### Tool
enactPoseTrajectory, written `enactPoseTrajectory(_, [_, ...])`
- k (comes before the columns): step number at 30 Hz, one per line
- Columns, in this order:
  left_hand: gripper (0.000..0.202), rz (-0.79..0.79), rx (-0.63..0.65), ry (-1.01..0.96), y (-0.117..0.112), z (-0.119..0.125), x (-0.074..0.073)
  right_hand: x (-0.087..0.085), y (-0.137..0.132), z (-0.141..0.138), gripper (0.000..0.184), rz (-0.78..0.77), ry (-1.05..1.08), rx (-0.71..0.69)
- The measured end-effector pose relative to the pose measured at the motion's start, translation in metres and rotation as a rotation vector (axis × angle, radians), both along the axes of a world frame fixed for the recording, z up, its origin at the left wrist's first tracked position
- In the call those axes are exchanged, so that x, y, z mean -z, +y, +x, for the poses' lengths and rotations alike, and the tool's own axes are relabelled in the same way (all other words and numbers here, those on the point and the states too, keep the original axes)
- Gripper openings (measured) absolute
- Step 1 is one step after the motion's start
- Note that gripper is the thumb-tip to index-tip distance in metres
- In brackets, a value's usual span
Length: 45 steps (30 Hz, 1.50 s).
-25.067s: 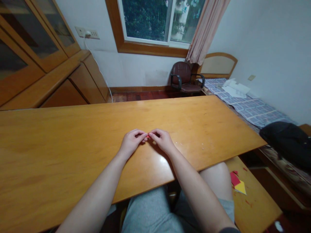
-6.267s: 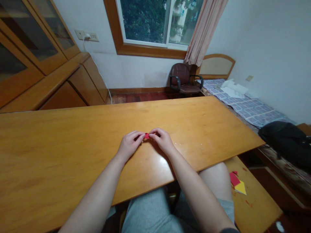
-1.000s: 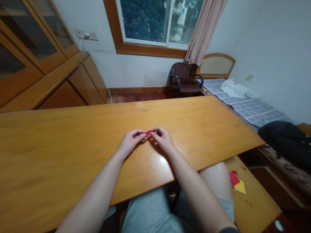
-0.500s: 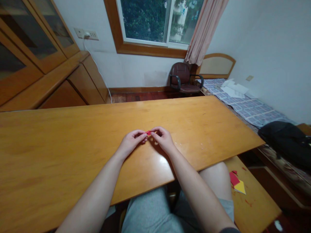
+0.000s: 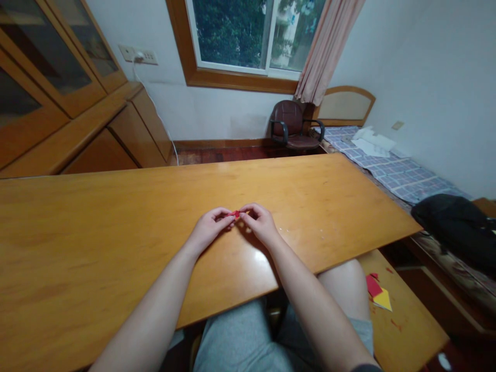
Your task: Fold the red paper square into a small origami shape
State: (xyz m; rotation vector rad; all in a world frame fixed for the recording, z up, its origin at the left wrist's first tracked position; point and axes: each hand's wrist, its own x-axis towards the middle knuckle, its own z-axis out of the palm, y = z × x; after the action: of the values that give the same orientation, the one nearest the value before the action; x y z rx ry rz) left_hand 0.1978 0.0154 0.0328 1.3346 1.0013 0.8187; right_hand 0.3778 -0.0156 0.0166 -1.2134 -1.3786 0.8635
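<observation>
A tiny folded piece of red paper (image 5: 236,213) sits between my fingertips just above the wooden table (image 5: 116,217). My left hand (image 5: 209,227) pinches its left side with fingers curled. My right hand (image 5: 259,222) pinches its right side, fingers bent inward too. Most of the paper is hidden by my fingers. Both forearms rest on the table's near edge.
Red and yellow paper scraps (image 5: 377,293) lie on a low wooden bench (image 5: 411,330) at my right. A bed with a black bag (image 5: 453,222) runs along the right wall. A brown chair (image 5: 290,126) stands under the window; cabinets line the left.
Over the last second my fingers have shifted slightly on the red paper; the hands stay in the same spot on the table.
</observation>
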Motion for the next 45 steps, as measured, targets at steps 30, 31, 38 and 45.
enactPoseTrajectory(30, [0.042, 0.009, 0.057, -0.011, 0.0010, -0.0032, 0.0008, 0.0001, 0.0025, 0.0002, 0.014, -0.094, 0.109, 0.003])
enactPoseTrajectory(31, [0.043, 0.005, 0.060, -0.011, 0.0011, -0.0035, 0.0009, 0.0004, 0.0026, 0.0001, 0.014, -0.098, 0.110, 0.003])
enactPoseTrajectory(38, [0.043, 0.016, 0.048, -0.002, 0.0006, -0.0042, 0.0000, 0.0010, 0.0029, -0.0001, 0.018, -0.110, 0.128, -0.003])
enactPoseTrajectory(45, [0.043, 0.022, 0.043, 0.005, -0.0008, -0.0036, -0.0013, 0.0024, 0.0035, -0.0004, 0.022, -0.038, 0.055, -0.028])
